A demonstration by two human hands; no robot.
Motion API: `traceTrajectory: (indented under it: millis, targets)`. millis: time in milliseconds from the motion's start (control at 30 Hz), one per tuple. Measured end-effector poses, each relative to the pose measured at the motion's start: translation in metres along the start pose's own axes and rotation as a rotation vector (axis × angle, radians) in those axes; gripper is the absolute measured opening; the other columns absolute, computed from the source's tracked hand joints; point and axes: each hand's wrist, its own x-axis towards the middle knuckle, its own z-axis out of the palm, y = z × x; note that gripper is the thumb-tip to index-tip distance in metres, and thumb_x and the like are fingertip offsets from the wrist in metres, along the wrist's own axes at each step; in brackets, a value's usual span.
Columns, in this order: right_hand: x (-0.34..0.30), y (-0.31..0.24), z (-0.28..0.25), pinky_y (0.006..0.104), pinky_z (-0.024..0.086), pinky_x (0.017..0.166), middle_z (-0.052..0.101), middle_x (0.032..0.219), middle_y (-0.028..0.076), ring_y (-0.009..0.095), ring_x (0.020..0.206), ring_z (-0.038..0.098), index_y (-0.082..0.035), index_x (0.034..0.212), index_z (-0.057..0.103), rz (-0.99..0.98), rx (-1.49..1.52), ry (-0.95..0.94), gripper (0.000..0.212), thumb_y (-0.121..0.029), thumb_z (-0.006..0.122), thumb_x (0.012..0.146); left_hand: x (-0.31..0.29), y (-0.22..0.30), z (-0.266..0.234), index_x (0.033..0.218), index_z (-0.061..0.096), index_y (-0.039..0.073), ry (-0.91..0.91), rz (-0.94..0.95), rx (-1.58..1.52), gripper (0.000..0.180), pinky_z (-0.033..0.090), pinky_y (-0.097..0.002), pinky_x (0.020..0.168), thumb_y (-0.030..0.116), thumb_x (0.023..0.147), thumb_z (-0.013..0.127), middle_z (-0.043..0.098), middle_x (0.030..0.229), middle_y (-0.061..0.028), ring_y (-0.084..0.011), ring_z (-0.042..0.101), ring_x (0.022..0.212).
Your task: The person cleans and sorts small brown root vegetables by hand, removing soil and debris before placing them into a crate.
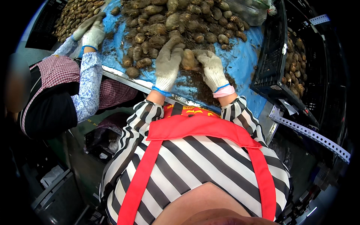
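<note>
A brown, hairy taro corm (189, 60) sits between my two gloved hands, above the blue sheet. My right hand (210, 66), in a dirty white knit glove, bends its fingers against the corm's right side. My left hand (169, 62), gloved alike, has its fingers stretched forward to the near edge of a large heap of taro corms (161, 30). Its inner edge lies alongside the same corm; whether it presses on it is hard to see. Dark soil and root fibres (202, 88) are scattered under my right hand.
A blue plastic sheet (245, 75) covers the metal-edged table. At the right stands a black crate (270, 62) with taro corms inside. Left of me, a co-worker's gloved hands (92, 33) are near another pile of corms (75, 17). A clear plastic bag (249, 11) lies at the back.
</note>
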Motion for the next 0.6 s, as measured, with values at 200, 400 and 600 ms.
traceTrajectory:
  millis: [200, 400, 600]
  targets:
    - [0.002, -0.010, 0.005, 0.0313, 0.060, 0.069, 0.073, 0.105, 0.011, 0.019, 0.089, 0.071, 0.003, 0.116, 0.067, 0.033, 0.168, -0.054, 0.026, -0.009, 0.059, 0.094, 0.005, -0.054, -0.011, 0.130, 0.061, 0.000, -0.075, 0.179, -0.029, 0.038, 0.052, -0.0307, 0.090, 0.025, 0.103, 0.050, 0.069, 0.117, -0.0111, -0.0187, 0.066, 0.103]
    - [-0.005, -0.025, 0.007, 0.0301, 0.060, 0.069, 0.072, 0.105, 0.014, 0.019, 0.088, 0.071, 0.006, 0.117, 0.064, 0.028, 0.257, -0.108, 0.027, -0.009, 0.062, 0.094, -0.001, -0.040, -0.020, 0.137, 0.049, -0.002, -0.331, -0.243, -0.803, 0.050, 0.057, -0.0330, 0.088, 0.039, 0.108, 0.043, 0.064, 0.120, -0.0129, -0.0219, 0.065, 0.107]
    - [-0.014, -0.033, 0.007, 0.0305, 0.058, 0.081, 0.070, 0.112, 0.016, 0.020, 0.095, 0.070, 0.009, 0.128, 0.057, -0.097, 0.122, -0.124, 0.039, -0.010, 0.062, 0.094, -0.008, -0.021, -0.014, 0.137, 0.048, -0.001, -0.151, -0.294, -0.840, 0.054, 0.058, -0.0339, 0.083, 0.043, 0.106, 0.045, 0.060, 0.128, -0.0145, -0.0224, 0.065, 0.106]
